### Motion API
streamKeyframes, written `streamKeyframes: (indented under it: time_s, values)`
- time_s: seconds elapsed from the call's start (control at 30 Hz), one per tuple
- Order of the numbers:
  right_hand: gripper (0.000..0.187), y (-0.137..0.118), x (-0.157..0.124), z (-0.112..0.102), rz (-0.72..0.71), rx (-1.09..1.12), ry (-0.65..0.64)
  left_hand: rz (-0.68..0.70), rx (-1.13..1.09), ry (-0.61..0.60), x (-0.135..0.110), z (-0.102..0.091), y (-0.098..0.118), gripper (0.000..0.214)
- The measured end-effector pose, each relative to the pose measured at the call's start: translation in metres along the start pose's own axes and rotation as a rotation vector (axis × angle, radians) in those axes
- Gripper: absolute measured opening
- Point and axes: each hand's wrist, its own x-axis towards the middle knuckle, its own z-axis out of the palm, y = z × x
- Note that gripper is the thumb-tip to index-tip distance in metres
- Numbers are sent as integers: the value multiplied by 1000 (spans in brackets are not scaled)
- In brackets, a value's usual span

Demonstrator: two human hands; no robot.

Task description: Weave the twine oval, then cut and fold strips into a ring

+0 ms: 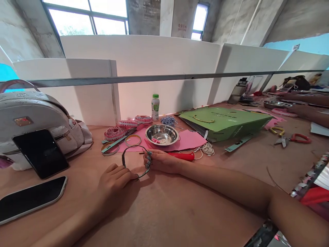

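Both my hands hold a thin dark ring (128,151), a bangle frame, standing on edge on the brown table. My left hand (114,178) pinches its lower left part with closed fingers. My right hand (158,160) grips its right side, fingers curled round it. Just behind lie a steel bowl (161,133) with small pink pieces on a pink sheet (189,140), two bare rings (133,139), finished pink woven bangles (114,132) and a red-handled tool (183,156).
At the left a white handbag (38,116) props up a black phone (41,152); a second phone (31,197) lies flat. A green paper bag (226,121), white cord (207,148), a small bottle (155,107), red pliers (295,139) and another person's arm (312,115) are to the right. White partitions stand behind.
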Motion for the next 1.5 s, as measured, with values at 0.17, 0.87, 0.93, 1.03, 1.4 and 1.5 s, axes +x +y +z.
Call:
streamKeyframes:
  time_s: [0.17,0.87,0.93,1.03,1.4,1.5]
  values:
    - [36,1,-1,0,-160,-229,121,90,-103,-102,-4,-2,-10,9]
    - [5,-48,96,-1,-241,-1676,215,-377,-71,-253,3,-5,-27,8]
    - [6,-49,84,7,-294,-1604,293,-449,-148,-238,3,-4,-30,9]
    - [4,-43,55,25,-371,-1472,291,-497,-203,-210,3,-2,-35,9]
    - [11,4,-9,50,-189,-757,103,-457,-213,-27,3,-3,-28,17]
    - [16,-1,-7,49,-201,-711,59,-363,-236,-26,1,-5,-22,14]
